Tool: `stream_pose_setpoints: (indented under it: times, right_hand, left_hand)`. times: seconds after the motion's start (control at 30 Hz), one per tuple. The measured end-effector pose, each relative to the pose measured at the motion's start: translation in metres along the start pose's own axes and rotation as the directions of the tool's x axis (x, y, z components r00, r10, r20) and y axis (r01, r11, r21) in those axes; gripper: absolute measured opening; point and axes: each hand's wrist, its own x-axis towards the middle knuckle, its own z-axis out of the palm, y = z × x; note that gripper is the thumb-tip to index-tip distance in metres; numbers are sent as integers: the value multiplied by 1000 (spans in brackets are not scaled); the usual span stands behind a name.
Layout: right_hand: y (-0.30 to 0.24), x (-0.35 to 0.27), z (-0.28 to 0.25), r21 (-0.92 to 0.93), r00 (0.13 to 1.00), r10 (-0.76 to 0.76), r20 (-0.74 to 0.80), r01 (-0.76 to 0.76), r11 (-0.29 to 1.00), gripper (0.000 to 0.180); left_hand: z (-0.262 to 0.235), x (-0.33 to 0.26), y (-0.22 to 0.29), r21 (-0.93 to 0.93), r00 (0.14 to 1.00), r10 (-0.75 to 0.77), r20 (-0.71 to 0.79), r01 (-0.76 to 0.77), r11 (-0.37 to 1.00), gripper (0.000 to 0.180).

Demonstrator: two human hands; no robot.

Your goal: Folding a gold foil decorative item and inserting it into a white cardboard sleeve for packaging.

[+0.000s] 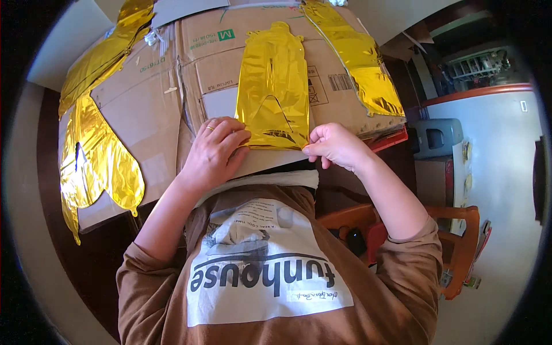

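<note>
On the flattened cardboard (pixel 167 98) that covers the table, seen from the head camera, a deflated gold foil balloon (pixel 274 86) lies flat, straight ahead of the person and between the two hands. Its near edge sits just short of the cardboard's front edge.

Left hand (pixel 214 150) (a ring shows on one finger) rests palm down at the balloon's lower left corner, fingers spread and laid on the foil, pressing rather than gripping. Right hand (pixel 333 145) is closed in a pinch, thumb and fingertips clamped on the balloon's lower right corner at the very edge of the cardboard.

More gold foil lies around it. A long crumpled foil piece (pixel 98 155) runs down the left side of the cardboard and hangs over its near left edge, well apart from the hands. Another foil balloon (pixel 359 54) lies at the far right, angled toward the cardboard's right edge, near the centre balloon but not touching it.

Beside the table on the right stands an orange wooden chair (pixel 460 247), and beyond it a grey box-shaped unit (pixel 440 138) against a white wall. The person's brown sleeves come in from the lower edge.
</note>
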Motion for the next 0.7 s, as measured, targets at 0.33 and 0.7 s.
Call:
stream_pose_setpoints:
  times: [0.33,0.7]
  right_hand:
    - [-8,-3,1,-114,1000,9,-29,-12,993,18]
    - [-6,-5,-10,185,996,78,52,-87,979,15]
  left_hand:
    - [-1,-1,0,2,999,40,-12,-40,999,37]
    - [-17,-4,18,-49,779,-619,101,625,779,43]
